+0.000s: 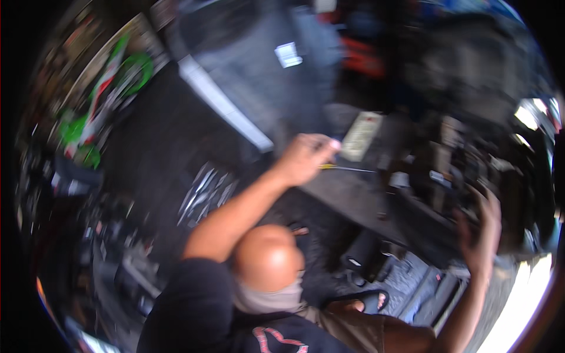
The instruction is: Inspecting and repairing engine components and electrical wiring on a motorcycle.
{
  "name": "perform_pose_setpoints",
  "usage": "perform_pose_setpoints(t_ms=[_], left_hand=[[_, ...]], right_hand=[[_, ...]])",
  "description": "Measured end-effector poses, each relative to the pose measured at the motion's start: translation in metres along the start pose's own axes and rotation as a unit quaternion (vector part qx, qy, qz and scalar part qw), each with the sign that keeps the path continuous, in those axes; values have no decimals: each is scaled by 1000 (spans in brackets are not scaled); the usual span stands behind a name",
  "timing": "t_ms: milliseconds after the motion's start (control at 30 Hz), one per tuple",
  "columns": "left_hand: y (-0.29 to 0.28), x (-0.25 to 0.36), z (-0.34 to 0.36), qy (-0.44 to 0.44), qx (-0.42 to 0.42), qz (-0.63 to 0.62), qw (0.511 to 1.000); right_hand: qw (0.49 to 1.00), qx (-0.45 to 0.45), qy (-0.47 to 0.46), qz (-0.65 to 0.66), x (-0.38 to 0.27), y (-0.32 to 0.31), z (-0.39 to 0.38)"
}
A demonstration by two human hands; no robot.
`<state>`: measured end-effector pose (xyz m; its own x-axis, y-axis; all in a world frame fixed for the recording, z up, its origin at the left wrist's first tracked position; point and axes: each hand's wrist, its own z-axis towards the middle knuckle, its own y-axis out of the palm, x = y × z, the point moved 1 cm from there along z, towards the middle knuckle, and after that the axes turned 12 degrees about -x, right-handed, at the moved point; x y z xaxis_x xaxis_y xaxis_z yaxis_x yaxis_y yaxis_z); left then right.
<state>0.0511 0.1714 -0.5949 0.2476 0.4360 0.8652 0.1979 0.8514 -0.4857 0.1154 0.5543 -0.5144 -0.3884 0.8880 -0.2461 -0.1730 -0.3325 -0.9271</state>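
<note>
My left hand (pixel 303 160) is in the middle of the view with its fingers bent together. Something small and dark shows at its fingertips, too blurred to name. Right beside it is a screwdriver (pixel 348 169) with a yellow handle and thin shaft; I cannot tell whether the hand touches it. Just beyond lies a cream power strip (pixel 361 136). On the right my right hand (pixel 484 220) is open, fingers apart, next to a dark, bulky assembly (pixel 438 182) with pale parts on it. Motion blur hides whether the fingers touch it.
A large dark grey panel (pixel 253 76) with a pale strip fills the upper middle. Several silver hand tools (pixel 206 193) lie left of my forearm. A green object (pixel 138 69) with round parts stands upper left. My sandalled foot (pixel 375 301) is below, near grey cases (pixel 412 282).
</note>
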Motion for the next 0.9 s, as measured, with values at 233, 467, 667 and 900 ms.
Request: perform_pose_setpoints(t_ms=[233, 467, 667, 900], left_hand=[[95, -224, -225, -242, 129, -28, 961], [43, -296, -314, -497, 300, 229, 782], [-57, -367, -329, -574, 288, 313, 700], [-83, -388, -338, -598, 248, 201, 735]], right_hand=[[709, -424, 105, 554, -53, 61, -49], [751, -610, 63, 243, -37, 217, -92], [805, -559, 95, 175, -4, 241, -90], [796, -521, 170, 256, -34, 240, -88]])
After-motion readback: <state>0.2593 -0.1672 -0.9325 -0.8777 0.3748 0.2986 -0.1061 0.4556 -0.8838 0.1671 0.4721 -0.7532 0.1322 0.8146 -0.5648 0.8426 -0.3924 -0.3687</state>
